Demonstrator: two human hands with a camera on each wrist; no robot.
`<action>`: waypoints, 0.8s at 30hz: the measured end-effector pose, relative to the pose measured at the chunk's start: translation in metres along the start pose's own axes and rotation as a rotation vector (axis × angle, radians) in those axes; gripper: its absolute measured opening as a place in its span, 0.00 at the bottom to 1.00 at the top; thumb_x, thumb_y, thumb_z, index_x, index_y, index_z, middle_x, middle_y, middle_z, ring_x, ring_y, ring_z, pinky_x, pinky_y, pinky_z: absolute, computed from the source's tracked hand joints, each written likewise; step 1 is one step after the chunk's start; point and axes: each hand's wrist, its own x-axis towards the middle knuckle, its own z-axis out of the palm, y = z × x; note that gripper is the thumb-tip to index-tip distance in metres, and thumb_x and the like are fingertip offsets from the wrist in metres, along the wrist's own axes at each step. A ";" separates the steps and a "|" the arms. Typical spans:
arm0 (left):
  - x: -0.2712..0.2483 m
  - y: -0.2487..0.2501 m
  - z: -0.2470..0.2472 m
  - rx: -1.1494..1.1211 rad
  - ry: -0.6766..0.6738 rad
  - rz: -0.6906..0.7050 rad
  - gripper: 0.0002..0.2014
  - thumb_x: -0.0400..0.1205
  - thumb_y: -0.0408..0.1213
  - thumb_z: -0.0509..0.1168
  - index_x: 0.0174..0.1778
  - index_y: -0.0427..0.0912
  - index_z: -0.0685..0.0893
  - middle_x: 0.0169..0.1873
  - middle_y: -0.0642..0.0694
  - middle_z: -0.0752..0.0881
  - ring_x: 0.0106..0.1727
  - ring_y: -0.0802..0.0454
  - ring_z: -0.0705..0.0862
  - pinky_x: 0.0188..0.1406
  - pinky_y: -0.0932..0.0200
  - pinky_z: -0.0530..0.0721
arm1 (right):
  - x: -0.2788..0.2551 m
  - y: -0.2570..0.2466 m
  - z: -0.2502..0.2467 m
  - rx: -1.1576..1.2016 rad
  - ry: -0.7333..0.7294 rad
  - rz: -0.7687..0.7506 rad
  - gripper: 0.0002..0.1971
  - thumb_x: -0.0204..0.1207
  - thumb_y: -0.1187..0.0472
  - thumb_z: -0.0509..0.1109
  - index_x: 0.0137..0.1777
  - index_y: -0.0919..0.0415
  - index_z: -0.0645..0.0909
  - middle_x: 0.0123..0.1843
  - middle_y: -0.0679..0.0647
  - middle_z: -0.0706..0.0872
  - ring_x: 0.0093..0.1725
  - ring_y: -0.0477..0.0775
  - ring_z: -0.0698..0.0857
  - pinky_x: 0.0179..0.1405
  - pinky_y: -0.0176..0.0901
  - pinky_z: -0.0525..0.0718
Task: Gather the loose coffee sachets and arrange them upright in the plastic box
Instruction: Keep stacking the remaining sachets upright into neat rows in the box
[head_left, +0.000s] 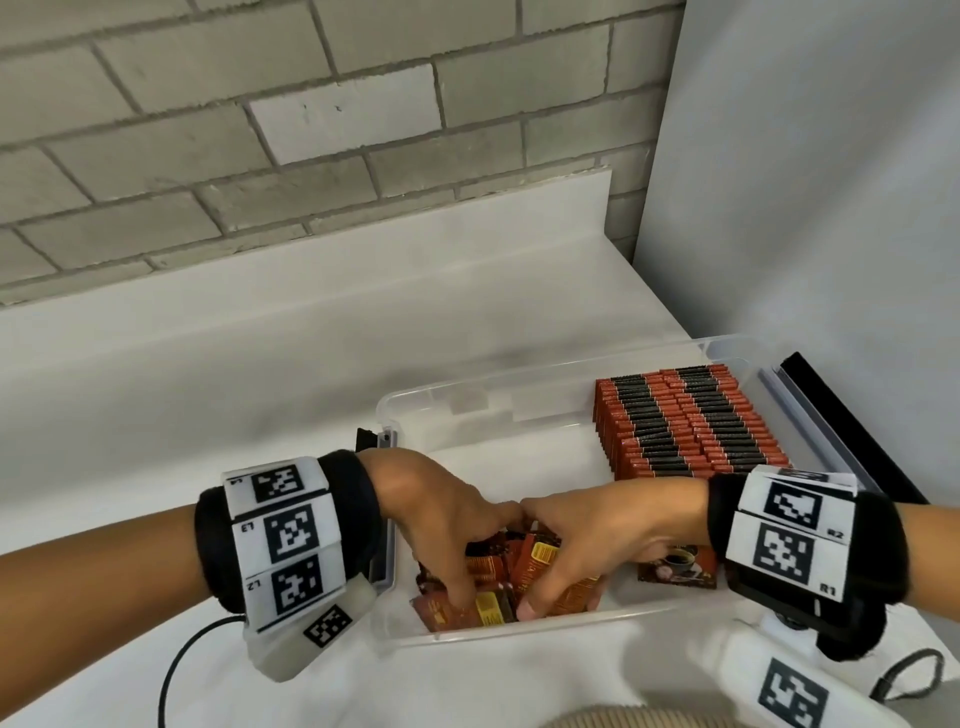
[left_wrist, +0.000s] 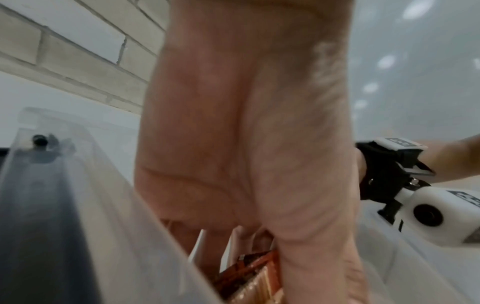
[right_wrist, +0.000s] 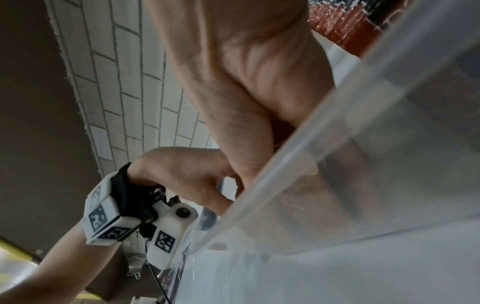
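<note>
The clear plastic box (head_left: 649, 358) lies open on the desk, at about 5 o'clock in the head view. Toward its 1 o'clock corner, red-and-black coffee sachets (head_left: 685, 421) stand upright, packed in two tight rows. At its 7 o'clock corner lies a jumbled pile of loose sachets (head_left: 511, 566), red with yellow labels, overlapping at mixed angles.

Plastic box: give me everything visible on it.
The plastic box is a clear, rectangular, lidless tub with rounded corners and a thick rim, standing on the white counter. Upright red-and-black sachets fill its far right; loose sachets lie heaped near the front wall. The left hand and right hand reach inside, on the heap.
</note>
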 end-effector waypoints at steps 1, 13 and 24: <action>-0.001 -0.001 -0.002 -0.014 0.020 0.034 0.39 0.81 0.44 0.69 0.83 0.48 0.53 0.58 0.46 0.83 0.46 0.55 0.78 0.44 0.68 0.77 | -0.001 0.000 0.000 0.010 -0.006 -0.007 0.31 0.73 0.63 0.77 0.73 0.57 0.68 0.66 0.59 0.84 0.64 0.60 0.84 0.63 0.55 0.84; -0.035 -0.041 -0.046 -0.445 0.457 0.266 0.17 0.82 0.42 0.68 0.67 0.49 0.80 0.55 0.48 0.88 0.55 0.50 0.87 0.54 0.56 0.85 | -0.022 0.002 -0.036 0.426 0.208 -0.259 0.15 0.72 0.69 0.76 0.58 0.61 0.83 0.53 0.57 0.91 0.50 0.51 0.89 0.46 0.37 0.87; -0.004 -0.007 -0.107 -1.167 1.133 0.418 0.13 0.84 0.38 0.60 0.64 0.44 0.76 0.57 0.40 0.82 0.48 0.51 0.85 0.35 0.62 0.82 | -0.039 -0.025 -0.096 0.800 0.527 -0.609 0.28 0.65 0.55 0.77 0.65 0.63 0.78 0.54 0.62 0.90 0.55 0.60 0.89 0.58 0.66 0.84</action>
